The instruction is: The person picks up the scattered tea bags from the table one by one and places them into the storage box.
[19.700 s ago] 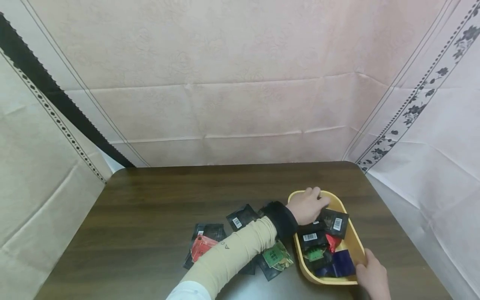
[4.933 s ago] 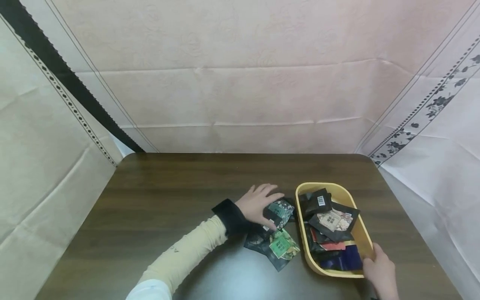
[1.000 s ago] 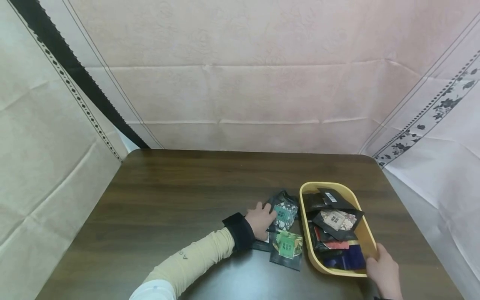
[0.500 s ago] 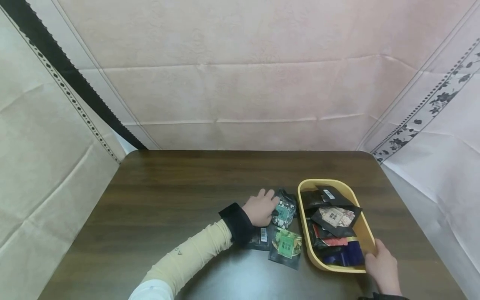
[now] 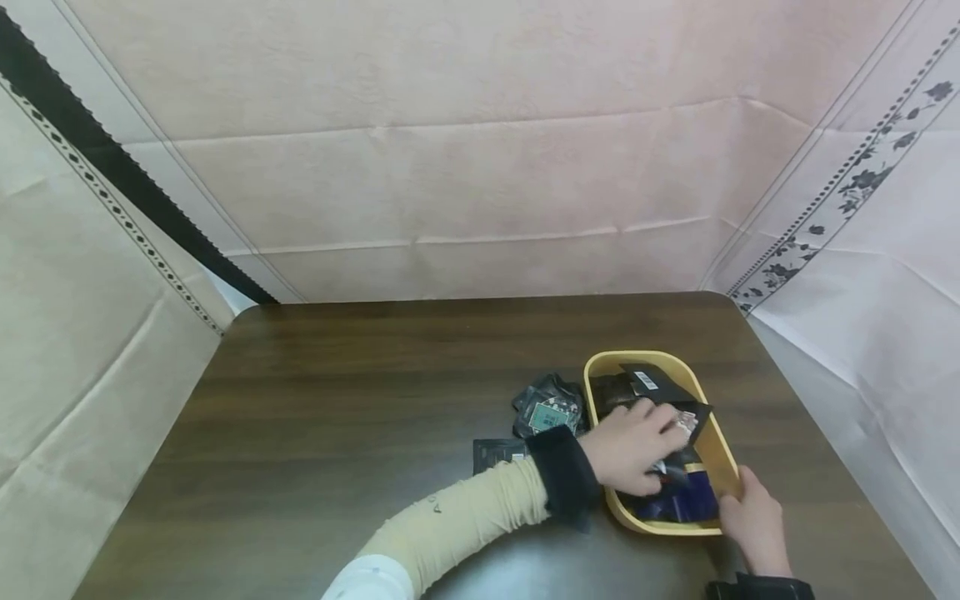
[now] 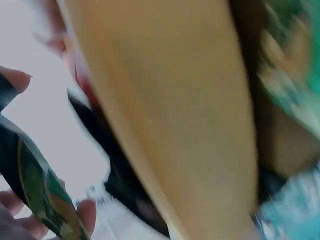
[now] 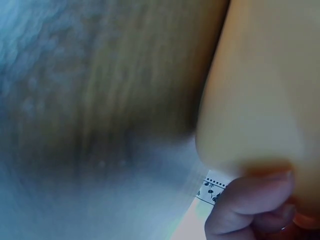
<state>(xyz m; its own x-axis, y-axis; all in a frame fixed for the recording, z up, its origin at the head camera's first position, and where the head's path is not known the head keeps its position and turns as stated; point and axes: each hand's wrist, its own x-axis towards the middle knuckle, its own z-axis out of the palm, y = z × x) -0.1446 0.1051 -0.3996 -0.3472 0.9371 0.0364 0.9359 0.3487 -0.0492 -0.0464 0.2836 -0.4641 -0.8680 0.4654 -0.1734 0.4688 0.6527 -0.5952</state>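
Observation:
My left hand [image 5: 630, 446] is over the yellow plastic basket [image 5: 720, 458] at the right of the table. In the left wrist view its thumb and fingers hold a dark packet [image 6: 37, 187] with a green and brown print, largely hidden under the hand in the head view. My right hand [image 5: 753, 521] grips the basket's near right corner, the thumb [image 7: 255, 200] against its wall in the right wrist view. Inside lie black packets [image 5: 656, 382] and a dark blue one [image 5: 686, 500]. A teal-labelled packet [image 5: 550, 412] lies left of the basket.
Another black packet [image 5: 495, 452] lies on the dark wooden table [image 5: 360, 375], partly behind the left forearm. A green-labelled packet [image 6: 300, 55] shows outside the basket wall in the left wrist view. Pale patterned cloth [image 5: 465, 167] hangs behind the table.
My left hand has moved right, from beside the teal-labelled packet to over the basket, and now holds a packet. The forearm covers the green-labelled packet's former place. My right hand stays on the basket.

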